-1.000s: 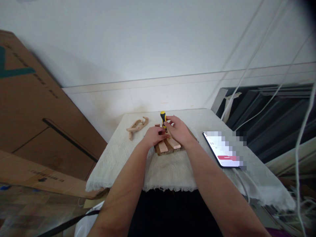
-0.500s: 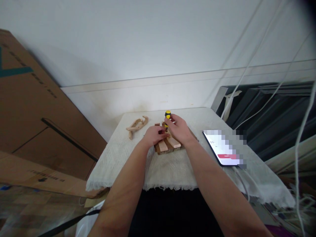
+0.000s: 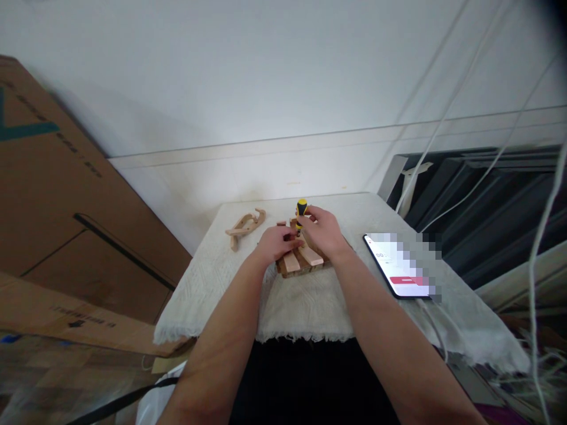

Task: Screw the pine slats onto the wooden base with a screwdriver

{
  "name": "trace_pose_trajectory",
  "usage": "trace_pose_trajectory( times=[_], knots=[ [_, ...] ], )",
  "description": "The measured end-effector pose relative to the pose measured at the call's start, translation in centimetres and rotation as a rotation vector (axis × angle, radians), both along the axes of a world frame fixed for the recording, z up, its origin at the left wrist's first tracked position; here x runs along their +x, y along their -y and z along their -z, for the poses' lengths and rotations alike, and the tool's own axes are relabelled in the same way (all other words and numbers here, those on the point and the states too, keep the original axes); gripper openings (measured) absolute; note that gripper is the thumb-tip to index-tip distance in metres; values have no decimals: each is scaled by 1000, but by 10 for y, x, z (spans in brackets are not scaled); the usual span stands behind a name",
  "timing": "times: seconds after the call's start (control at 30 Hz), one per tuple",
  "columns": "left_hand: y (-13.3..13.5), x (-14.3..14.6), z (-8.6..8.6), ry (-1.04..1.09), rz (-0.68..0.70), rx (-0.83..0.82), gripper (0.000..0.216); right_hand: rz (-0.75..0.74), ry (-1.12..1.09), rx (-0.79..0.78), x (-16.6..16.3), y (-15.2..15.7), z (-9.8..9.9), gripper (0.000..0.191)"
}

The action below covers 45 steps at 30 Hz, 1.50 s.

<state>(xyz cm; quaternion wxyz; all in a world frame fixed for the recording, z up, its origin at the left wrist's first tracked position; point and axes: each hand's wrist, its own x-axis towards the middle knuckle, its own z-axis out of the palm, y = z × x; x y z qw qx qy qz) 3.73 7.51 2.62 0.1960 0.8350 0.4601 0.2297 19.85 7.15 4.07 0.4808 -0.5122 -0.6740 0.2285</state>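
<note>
A short screwdriver (image 3: 302,206) with a yellow and black handle stands almost upright, its tip pointing down at pale wooden pieces (image 3: 310,255). My right hand (image 3: 326,229) is closed round its handle from the right. Beside the tip, my left hand (image 3: 273,242) has its fingers pinched together; what lies between them is too small to make out. Under both hands, the wooden pieces rest on a darker brown wooden block (image 3: 305,269). My hands hide much of the block and the point where the screwdriver meets the wood.
A curved wooden frame part (image 3: 245,226) lies at the back left of the cloth-covered table (image 3: 212,283). A lit phone (image 3: 390,265) with a cable lies to the right. A large cardboard box (image 3: 80,195) leans on the left, and white cables (image 3: 538,254) hang on the right.
My right hand has turned slightly on the screwdriver's handle, and its fingers have shifted a little. My left hand stays nearly in place beside the tip.
</note>
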Motion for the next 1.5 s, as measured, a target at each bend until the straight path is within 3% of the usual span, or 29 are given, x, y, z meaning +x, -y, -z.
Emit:
trace_pose_trajectory(
  times=[0.1,0.3,0.6,0.87,1.5],
  knots=[
    [0,0,0,3,-13,-11,30,-38,-25,11,-1,1,-1,21],
    [0,1,0,15,-9,1,31,102,10,-23,-2,-3,3,31],
    [1,0,-1,8,-27,-38,32,-59,-96,-29,-4,1,0,24],
    [-2,0,1,-5,-10,1,32,65,-72,-18,-4,-5,6,30],
    [-3,0,2,24,-33,-27,36,-33,-83,-43,-7,3,1,22]
  ],
)
